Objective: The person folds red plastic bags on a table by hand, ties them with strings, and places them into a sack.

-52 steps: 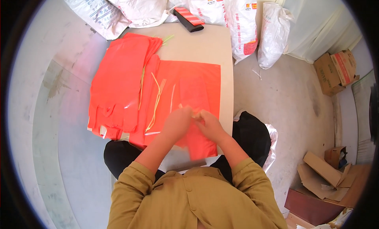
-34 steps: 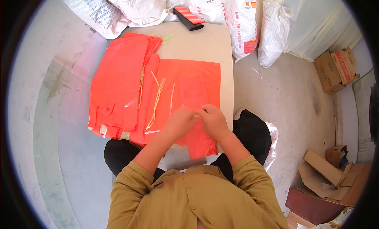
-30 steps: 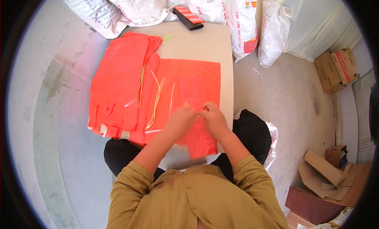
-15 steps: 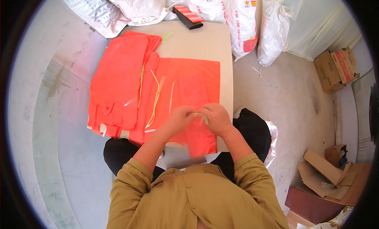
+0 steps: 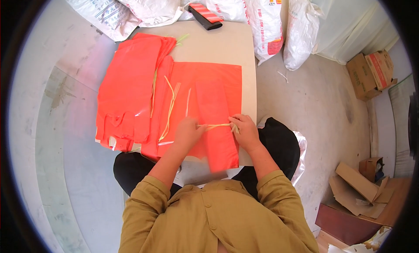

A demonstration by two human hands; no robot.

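Observation:
A folded bundle of red plastic bags (image 5: 214, 100) lies lengthwise on a flat layer of red plastic (image 5: 235, 78) before me. Across it runs a thin yellow strip (image 5: 217, 125), pulled out sideways. My left hand (image 5: 187, 131) pinches the strip at the bundle's left edge. At the right edge, my right hand (image 5: 245, 131) grips the other end, with a short tail sticking out. More loose yellow strips (image 5: 169, 106) lie on the red plastic to the left. A thick stack of red plastic bags (image 5: 126, 78) covers the table's left side.
The beige tabletop (image 5: 214, 45) shows at the back and right. A black bundle with red stripes (image 5: 204, 16) sits at its far edge. White sacks (image 5: 266, 28) stand behind. Cardboard boxes (image 5: 366, 78) rest on the floor at right, with an opened carton (image 5: 358, 183) nearer.
My hands were close together over the bundle. They have moved apart, left hand leftward and right hand slightly rightward, and the yellow strip now stretches between them across the bundle.

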